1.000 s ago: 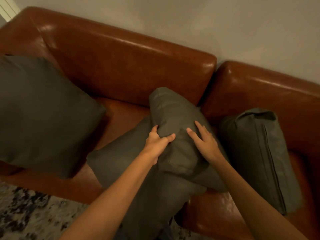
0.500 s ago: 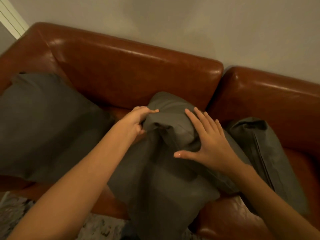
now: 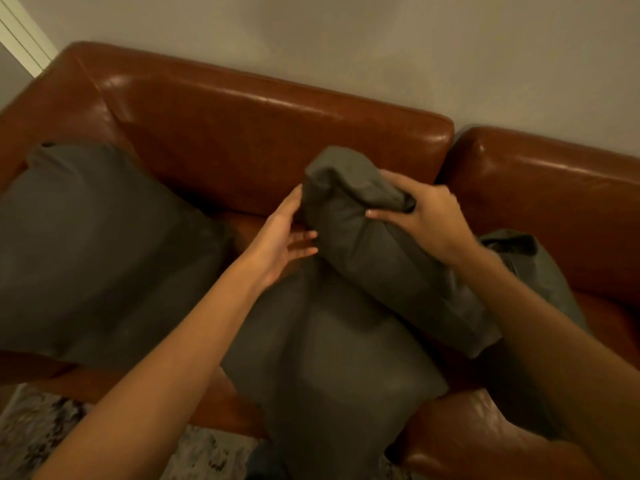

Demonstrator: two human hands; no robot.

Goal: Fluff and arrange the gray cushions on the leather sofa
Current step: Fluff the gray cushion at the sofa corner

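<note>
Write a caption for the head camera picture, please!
Right hand grips the middle gray cushion's top corner; open left hand touches its side.

A glossy reddish-brown sofa (image 3: 277,133) is seen, with three plain dark gray cushions (image 3: 329,341) laid along its seat. A mottled gray-and-black rug (image 3: 34,431) is shown below its front edge; the wall (image 3: 381,46) is pale beige.
</note>
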